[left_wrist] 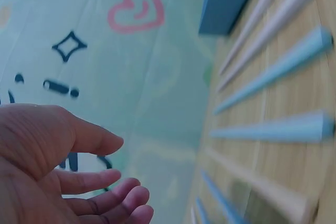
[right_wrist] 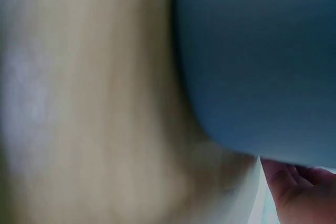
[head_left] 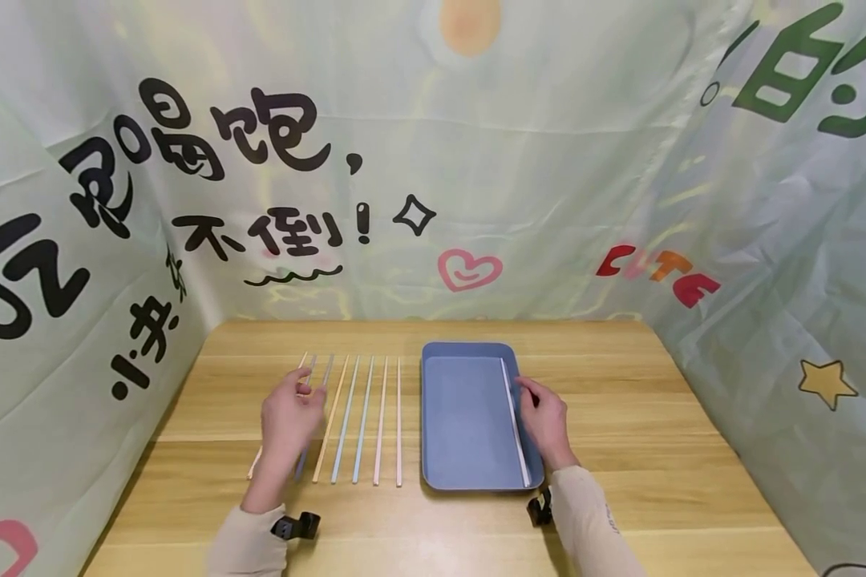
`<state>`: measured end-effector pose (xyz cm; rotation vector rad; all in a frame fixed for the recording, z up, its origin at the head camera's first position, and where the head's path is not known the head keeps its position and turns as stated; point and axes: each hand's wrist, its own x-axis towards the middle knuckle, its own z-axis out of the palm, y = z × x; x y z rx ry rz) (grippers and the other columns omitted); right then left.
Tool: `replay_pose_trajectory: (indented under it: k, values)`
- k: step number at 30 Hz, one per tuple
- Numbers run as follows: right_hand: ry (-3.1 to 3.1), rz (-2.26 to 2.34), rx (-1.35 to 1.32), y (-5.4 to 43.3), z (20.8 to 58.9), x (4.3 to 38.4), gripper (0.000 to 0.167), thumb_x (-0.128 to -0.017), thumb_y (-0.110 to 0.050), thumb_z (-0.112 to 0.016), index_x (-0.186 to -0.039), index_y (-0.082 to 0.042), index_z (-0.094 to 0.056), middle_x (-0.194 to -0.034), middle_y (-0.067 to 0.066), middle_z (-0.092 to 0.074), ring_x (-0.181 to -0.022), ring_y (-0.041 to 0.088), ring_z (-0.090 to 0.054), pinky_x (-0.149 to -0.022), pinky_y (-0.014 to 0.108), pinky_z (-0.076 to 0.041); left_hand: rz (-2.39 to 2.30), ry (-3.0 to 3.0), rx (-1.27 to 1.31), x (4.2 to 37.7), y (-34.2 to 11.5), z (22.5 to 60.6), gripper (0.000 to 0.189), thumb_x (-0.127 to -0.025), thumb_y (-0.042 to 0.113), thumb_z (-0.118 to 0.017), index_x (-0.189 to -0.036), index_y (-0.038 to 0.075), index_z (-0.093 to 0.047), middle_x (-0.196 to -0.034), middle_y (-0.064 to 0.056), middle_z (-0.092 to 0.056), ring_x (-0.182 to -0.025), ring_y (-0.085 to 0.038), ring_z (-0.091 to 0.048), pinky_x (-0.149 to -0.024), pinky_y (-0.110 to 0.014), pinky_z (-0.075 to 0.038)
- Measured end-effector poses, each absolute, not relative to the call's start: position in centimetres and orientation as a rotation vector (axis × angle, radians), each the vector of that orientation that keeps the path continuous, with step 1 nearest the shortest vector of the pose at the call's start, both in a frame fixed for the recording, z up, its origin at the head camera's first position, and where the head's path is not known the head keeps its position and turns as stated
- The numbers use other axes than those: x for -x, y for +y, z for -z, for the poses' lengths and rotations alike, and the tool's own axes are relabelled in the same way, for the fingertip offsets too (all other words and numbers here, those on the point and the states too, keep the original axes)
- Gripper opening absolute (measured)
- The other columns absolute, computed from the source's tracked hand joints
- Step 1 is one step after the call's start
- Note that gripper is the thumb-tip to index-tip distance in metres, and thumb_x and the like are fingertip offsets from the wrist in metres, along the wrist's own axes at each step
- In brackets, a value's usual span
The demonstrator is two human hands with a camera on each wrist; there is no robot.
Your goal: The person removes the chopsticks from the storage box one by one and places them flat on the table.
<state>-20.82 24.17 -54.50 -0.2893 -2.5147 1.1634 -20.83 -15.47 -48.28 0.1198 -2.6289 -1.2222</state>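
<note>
My left hand (head_left: 293, 413) is over the left end of a row of chopsticks, its thumb and fingers apart around nothing in the left wrist view. Parts of a cream chopstick (head_left: 256, 463) and violet-blue ones show around it. To its right lie a yellow chopstick (head_left: 330, 421), light blue chopsticks (head_left: 363, 421) and pink chopsticks (head_left: 399, 421). A pale chopstick (head_left: 514, 417) rests inside the blue tray (head_left: 469, 486), along the right side. My right hand (head_left: 546, 417) has its fingertips right at the tray's right rim; whether they pinch it I cannot tell.
The wooden table (head_left: 635, 449) extends right of the tray and in front of it. Printed cloth (head_left: 548, 184) encloses its back and both sides. Each wrist wears a small black camera, such as the left wrist camera (head_left: 296, 526).
</note>
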Motion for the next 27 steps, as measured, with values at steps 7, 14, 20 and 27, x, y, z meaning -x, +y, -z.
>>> replay_pose_trajectory:
  k: [7,14,20,27]
  values:
    - [-2.522,-1.183,0.287,24.1,54.6,20.9,0.031,-0.105,-0.008,-0.054,-0.128,-0.002,-0.074,-0.128,0.021,-0.074,-0.103,0.032,-0.071,-0.087,0.043,-0.056,1.263,-2.612,-0.041,21.3,-12.1,48.7,0.038,-0.094,0.012,-0.071,-0.128,-0.004,-0.069,-0.105,-0.022,-0.071,-0.091,-0.032,-0.069,-0.075,-0.04,-0.054]
    - [-2.526,-1.183,0.294,24.2,54.6,20.9,0.031,-0.105,-0.008,-0.054,-0.129,-0.002,-0.074,-0.129,0.022,-0.073,-0.105,0.033,-0.071,-0.088,0.045,-0.056,1.297,-2.554,0.029,21.2,-9.3,48.9,0.028,-0.092,0.006,-0.073,-0.118,-0.004,-0.074,-0.096,-0.018,-0.072,-0.085,-0.028,-0.066,-0.074,-0.037,-0.051]
    - [-2.525,-1.174,0.297,24.2,54.7,20.9,0.032,-0.105,-0.008,-0.054,-0.129,-0.002,-0.074,-0.13,0.022,-0.073,-0.106,0.034,-0.072,-0.089,0.046,-0.057,1.339,-2.524,0.122,20.8,-6.3,49.2,0.026,-0.09,0.005,-0.076,-0.115,-0.001,-0.075,-0.093,-0.016,-0.072,-0.082,-0.023,-0.064,-0.074,-0.034,-0.051]
    - [-2.522,-1.17,0.296,24.2,54.6,20.8,0.031,-0.105,-0.008,-0.054,-0.128,-0.002,-0.074,-0.128,0.022,-0.073,-0.102,0.034,-0.071,-0.085,0.042,-0.056,1.343,-2.507,0.259,20.3,-2.8,49.7,0.024,-0.089,0.005,-0.075,-0.113,-0.001,-0.076,-0.091,-0.013,-0.072,-0.079,-0.019,-0.062,-0.071,-0.029,-0.051]
